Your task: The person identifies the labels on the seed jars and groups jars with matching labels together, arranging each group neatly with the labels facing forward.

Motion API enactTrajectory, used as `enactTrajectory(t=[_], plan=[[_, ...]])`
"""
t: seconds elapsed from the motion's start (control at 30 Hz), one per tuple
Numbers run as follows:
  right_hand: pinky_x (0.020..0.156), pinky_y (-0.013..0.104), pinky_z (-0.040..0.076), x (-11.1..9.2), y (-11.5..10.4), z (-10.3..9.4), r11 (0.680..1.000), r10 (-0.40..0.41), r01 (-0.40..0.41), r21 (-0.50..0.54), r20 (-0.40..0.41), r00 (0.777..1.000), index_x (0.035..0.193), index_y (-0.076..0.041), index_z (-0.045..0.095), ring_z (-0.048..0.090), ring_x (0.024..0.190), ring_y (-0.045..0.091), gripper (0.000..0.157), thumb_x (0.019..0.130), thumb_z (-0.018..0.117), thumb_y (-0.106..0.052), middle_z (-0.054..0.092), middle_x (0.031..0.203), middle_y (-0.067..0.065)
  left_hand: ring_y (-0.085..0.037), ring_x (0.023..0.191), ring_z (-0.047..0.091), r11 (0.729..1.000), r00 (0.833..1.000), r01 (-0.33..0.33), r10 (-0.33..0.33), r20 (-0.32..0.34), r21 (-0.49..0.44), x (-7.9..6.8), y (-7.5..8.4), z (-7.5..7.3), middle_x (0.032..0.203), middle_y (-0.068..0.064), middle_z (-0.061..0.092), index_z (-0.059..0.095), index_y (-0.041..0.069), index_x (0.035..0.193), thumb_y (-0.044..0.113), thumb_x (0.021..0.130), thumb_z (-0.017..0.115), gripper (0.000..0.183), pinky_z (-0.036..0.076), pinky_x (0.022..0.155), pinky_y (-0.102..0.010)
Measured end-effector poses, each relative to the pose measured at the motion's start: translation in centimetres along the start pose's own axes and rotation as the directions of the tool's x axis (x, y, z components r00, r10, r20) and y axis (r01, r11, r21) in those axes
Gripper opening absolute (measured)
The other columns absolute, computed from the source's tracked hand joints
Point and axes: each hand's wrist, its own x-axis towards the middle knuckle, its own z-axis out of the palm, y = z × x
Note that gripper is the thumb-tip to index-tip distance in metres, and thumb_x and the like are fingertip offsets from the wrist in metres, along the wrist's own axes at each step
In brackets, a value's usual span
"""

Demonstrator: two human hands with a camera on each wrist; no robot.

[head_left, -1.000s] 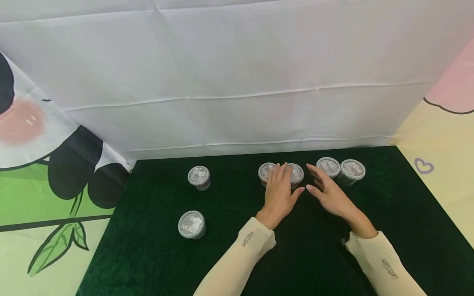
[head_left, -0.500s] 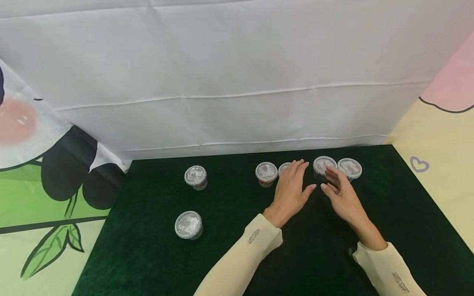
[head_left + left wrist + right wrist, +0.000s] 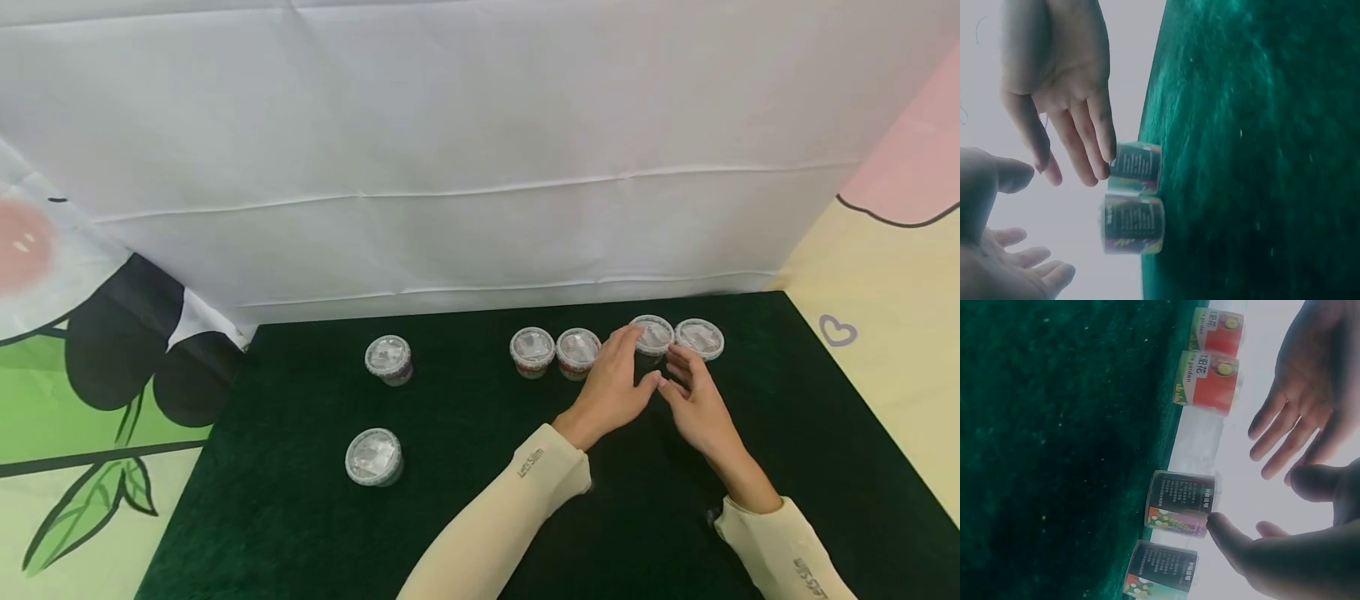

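My left hand [image 3: 611, 390] hovers with extended fingers in front of the right-hand pair of small lidded plastic tubs. Its fingertips overlap the rim of the nearer tub [image 3: 653, 335]. Close beside it, my right hand [image 3: 701, 408] has relaxed fingers, which overlap the front of the outermost tub [image 3: 701, 337]; the thumbs almost meet. Dark printed labels show on this pair in the right wrist view, one tub [image 3: 1180, 501] just by a right fingertip. To the left stand two tubs with red labels, one [image 3: 1210, 380] beside the other [image 3: 1219, 330]. Neither hand grips anything.
Two more lidded tubs stand on the left, one at the back [image 3: 388, 357] and one nearer the front [image 3: 374, 457]. A dark green cloth [image 3: 300, 533] covers the table. White fabric [image 3: 480, 250] rises along its back edge, with printed panels at both sides.
My left hand has moved right, off the red-labelled tubs, to the right-hand pair. My right hand has shifted a little right. The head view has turned slightly right; the tubs stay put.
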Motion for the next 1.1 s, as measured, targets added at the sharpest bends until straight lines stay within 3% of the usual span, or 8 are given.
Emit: enactTrajectory(t=[0.17,0.37,0.5,0.87,1.1], plan=[[0.122,0.064,0.030,0.4,0.3,0.3,0.999,0.051,-0.051,0.009,0.011,0.999,0.164,0.008,0.011,0.027,0.153,0.054,0.064,0.110,0.045,-0.001,0.020,0.165,0.039,-0.024,0.157,0.032,0.991,0.997,0.073,-0.073,0.009,-0.114,1.0,-0.2,1.1,0.171,-0.012,0.030,0.031,0.005,0.163,0.024,0.107,0.061,0.066,0.032,0.127,-0.040],[0.121,0.065,0.032,1.0,0.8,0.6,0.994,0.111,-0.112,0.015,0.021,0.994,0.165,0.007,0.004,0.027,0.153,0.053,0.068,0.111,0.044,-0.004,0.017,0.167,0.038,-0.026,0.158,0.030,0.952,0.981,0.191,-0.194,0.012,-0.237,1.9,-0.5,2.4,0.172,-0.013,0.027,0.028,0.005,0.164,0.027,0.107,0.061,0.070,0.031,0.127,-0.042],[0.121,0.066,0.032,1.6,1.2,0.5,0.989,0.145,-0.145,0.020,0.029,0.989,0.165,0.007,0.001,0.026,0.153,0.054,0.069,0.110,0.041,-0.005,0.015,0.167,0.038,-0.027,0.158,0.030,0.933,0.970,0.237,-0.242,0.015,-0.270,2.2,-0.5,3.0,0.173,-0.015,0.025,0.027,0.006,0.165,0.030,0.106,0.062,0.072,0.032,0.127,-0.043],[0.122,0.063,0.032,2.8,1.6,0.5,0.983,0.181,-0.182,0.028,0.044,0.983,0.165,0.006,-0.004,0.027,0.153,0.054,0.072,0.109,0.039,-0.006,0.011,0.169,0.037,-0.024,0.157,0.032,0.896,0.958,0.267,-0.288,-0.008,-0.355,3.1,-1.1,4.0,0.172,-0.013,0.030,0.026,0.008,0.165,0.035,0.104,0.064,0.078,0.031,0.127,-0.042],[0.120,0.063,0.035,2.8,1.5,0.6,0.982,0.179,-0.179,0.066,0.006,0.984,0.165,0.006,0.000,0.032,0.151,0.050,0.074,0.110,0.045,-0.010,0.015,0.168,0.036,-0.021,0.149,0.036,0.918,0.967,0.237,-0.256,-0.017,-0.316,2.6,-0.9,4.2,0.165,-0.011,0.032,0.023,0.011,0.165,0.036,0.103,0.065,0.079,0.037,0.123,-0.040]])
